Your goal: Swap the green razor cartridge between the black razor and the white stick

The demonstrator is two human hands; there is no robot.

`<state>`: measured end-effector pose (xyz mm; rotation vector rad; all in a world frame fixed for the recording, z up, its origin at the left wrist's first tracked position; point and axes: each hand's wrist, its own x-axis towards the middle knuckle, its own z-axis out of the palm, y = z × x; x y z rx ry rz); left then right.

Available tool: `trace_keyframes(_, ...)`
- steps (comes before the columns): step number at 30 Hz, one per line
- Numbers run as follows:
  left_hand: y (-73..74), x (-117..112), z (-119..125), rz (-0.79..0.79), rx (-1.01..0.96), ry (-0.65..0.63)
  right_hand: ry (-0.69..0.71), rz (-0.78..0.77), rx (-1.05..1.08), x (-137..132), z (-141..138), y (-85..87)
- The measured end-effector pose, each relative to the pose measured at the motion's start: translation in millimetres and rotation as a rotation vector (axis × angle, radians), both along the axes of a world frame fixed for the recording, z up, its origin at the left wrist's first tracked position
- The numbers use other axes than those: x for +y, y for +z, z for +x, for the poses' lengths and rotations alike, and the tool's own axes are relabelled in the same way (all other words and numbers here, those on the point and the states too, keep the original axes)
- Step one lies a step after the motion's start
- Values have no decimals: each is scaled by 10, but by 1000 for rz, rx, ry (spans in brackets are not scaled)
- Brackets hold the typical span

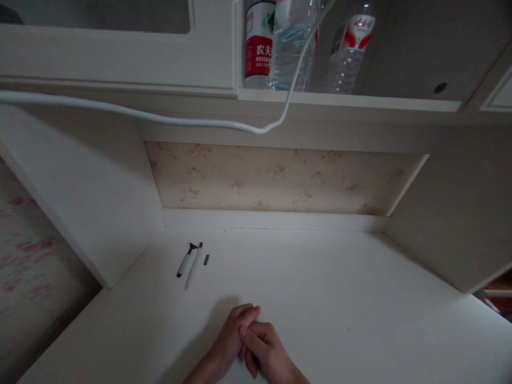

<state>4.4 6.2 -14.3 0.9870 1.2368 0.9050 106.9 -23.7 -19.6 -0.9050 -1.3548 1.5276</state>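
Observation:
My left hand (234, 332) and my right hand (269, 349) are loosely clasped near the front of the white desktop (320, 298). Their fingers are folded against each other, with the right thumb lying over the left fingers. Neither hand shows an object in it. Farther back and to the left lie a razor (184, 263) with a black head and grey handle, a pale toothbrush (193, 268) with a dark head, and a small dark green piece (206, 260), perhaps a battery. The three sit side by side, apart from my hands.
Overhead, a cabinet shelf (400, 102) holds a red-and-white labelled bottle (258, 50) and clear water bottles (294, 58). A white cable (180, 121) hangs across the cabinet front. Side panels (448, 213) bound the desk, and floral wallpaper (248, 176) covers the back.

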Motion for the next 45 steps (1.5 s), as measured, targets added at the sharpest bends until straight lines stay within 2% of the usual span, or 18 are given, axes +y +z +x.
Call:
trace_keyframes(5,53,-8,11,-34,0,4,3,0,9,0,-1,-43)
trace_keyframes(13,91,-26,12,-34,-21,24,14,-10,2,-15,-1,28)
trace_keyframes(18,136,-40,1,-21,-1,1,2,-5,-6,-15,0,7)
trace_keyframes(25,91,-20,-1,-31,1,13,1,-40,-7,-10,-8,14)
trace_keyframes(31,99,-3,7,-32,14,10,5,20,2,-14,-10,22)
trace_keyframes(39,56,-21,-9,-42,-16,3,7,3,2,-15,2,34)
trace_keyframes(45,95,-25,-12,-41,-3,4,7,-9,-21,-17,-1,41)
